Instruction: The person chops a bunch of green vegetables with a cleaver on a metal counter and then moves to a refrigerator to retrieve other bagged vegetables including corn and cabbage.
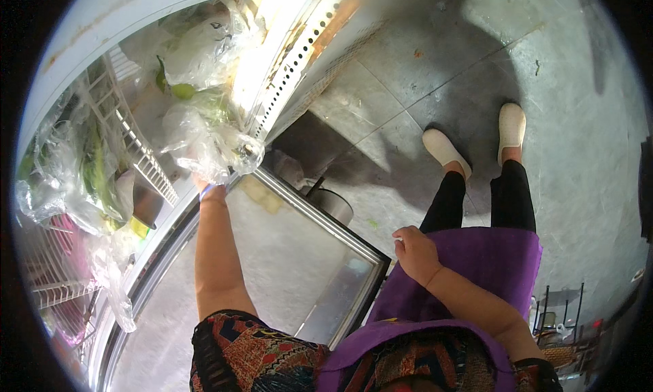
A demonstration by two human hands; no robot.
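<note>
My left hand (pixel 208 180) reaches into a lit display fridge and is mostly hidden by a clear plastic bag (pixel 204 137) with some greenery in it; whether the fingers grip the bag cannot be told. Beyond it lies another clear bag (pixel 201 55) beside a green vegetable (pixel 182 90). Leafy vegetables in plastic (pixel 94 162) lie to the left, past a white wire rack (pixel 137 137). My right hand (pixel 416 251) hangs in front of the purple apron (pixel 474 259), fingers curled, with no held object visible.
A glass fridge door (pixel 306 249) stands open below my left arm. A metal pot (pixel 331 205) is on the tiled floor (pixel 403 80) behind the door's edge. At the lower right is a rack with a woven basket (pixel 558 356). A wire shelf (pixel 66 292) holds pink bags at the lower left.
</note>
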